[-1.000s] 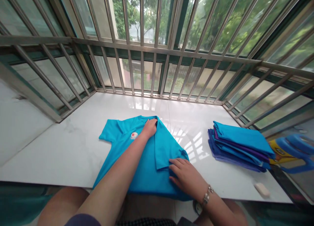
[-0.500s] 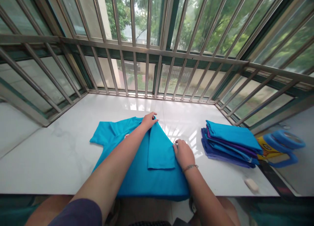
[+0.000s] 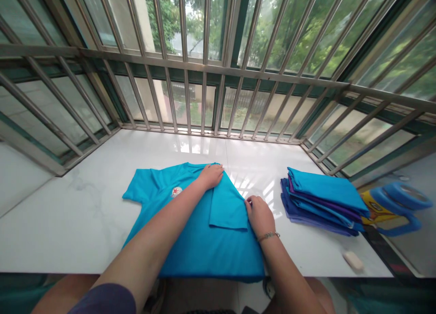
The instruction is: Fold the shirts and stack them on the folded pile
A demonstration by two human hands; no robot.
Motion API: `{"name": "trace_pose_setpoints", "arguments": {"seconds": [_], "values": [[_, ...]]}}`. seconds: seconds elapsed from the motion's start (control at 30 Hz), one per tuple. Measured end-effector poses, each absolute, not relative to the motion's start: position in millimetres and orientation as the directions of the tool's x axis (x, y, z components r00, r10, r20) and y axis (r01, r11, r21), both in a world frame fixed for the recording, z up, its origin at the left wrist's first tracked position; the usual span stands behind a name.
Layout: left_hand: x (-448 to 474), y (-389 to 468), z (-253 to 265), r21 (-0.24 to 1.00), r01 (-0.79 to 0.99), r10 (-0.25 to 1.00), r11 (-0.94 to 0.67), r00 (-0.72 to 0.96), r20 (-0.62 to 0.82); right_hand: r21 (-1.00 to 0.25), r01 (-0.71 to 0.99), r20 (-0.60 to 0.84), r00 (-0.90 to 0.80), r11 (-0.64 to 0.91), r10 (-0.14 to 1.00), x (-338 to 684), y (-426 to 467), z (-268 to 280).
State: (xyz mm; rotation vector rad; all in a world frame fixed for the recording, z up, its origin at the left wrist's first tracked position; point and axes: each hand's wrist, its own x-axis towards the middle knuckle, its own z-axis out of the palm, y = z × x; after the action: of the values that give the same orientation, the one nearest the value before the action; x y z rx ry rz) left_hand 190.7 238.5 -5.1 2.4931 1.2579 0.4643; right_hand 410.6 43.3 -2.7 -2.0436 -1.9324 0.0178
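Observation:
A bright blue T-shirt (image 3: pixel 190 241) with a small round white and red badge lies spread on the white counter, its lower part hanging over the front edge. Its right sleeve is turned inward and lies flat over the body, while the left sleeve stretches out sideways. My left hand (image 3: pixel 211 175) rests flat on the shirt beside the collar, fingers extended over the top of the fold. At the right folded edge, next to the sleeve, my right hand (image 3: pixel 260 216) pinches the cloth between thumb and fingers.
To the right is a stack of folded blue and purple clothes (image 3: pixel 323 200). Beyond it stands a yellow and blue container with a handle (image 3: pixel 398 209). A small pale block (image 3: pixel 353 261) lies near the front edge. Metal window bars (image 3: pixel 218 71) enclose the white counter (image 3: pixel 68 223).
My left hand has gone from gripping the shirt's shoulder to lying flat on it, which uncovers the badge. The folded sleeve has shifted slightly right. My right hand stays at the folded edge.

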Motion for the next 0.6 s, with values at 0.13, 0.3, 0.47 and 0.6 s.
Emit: {"name": "trace_pose_setpoints", "arguments": {"seconds": [0.13, 0.3, 0.47, 0.6], "values": [[192.6, 236.9, -4.5, 0.36, 0.774, 0.844, -0.521, 0.531, 0.078, -0.229, 0.969, 0.213, 0.146, -0.096, 0.966, 415.9, 47.9, -4.0], [179.8, 228.6, 9.5, 0.357, 0.867, 0.937, -0.348, 0.327, 0.12, -0.2, 0.971, 0.188, 0.169, -0.131, 0.967, 411.2, 45.1, 1.8], [98.7, 190.2, 17.4, 0.344, 0.926, 0.972, -0.154, 0.08, 0.219, -0.182, 0.981, 0.313, 0.125, -0.069, 0.941, 404.0, 37.4, 16.9], [-5.0, 155.2, 22.7, 0.233, 0.946, 0.933, 0.225, -0.278, 0.228, -0.26, 0.957, 0.403, -0.012, 0.127, 0.915, 370.0, 25.5, 32.4]]}}
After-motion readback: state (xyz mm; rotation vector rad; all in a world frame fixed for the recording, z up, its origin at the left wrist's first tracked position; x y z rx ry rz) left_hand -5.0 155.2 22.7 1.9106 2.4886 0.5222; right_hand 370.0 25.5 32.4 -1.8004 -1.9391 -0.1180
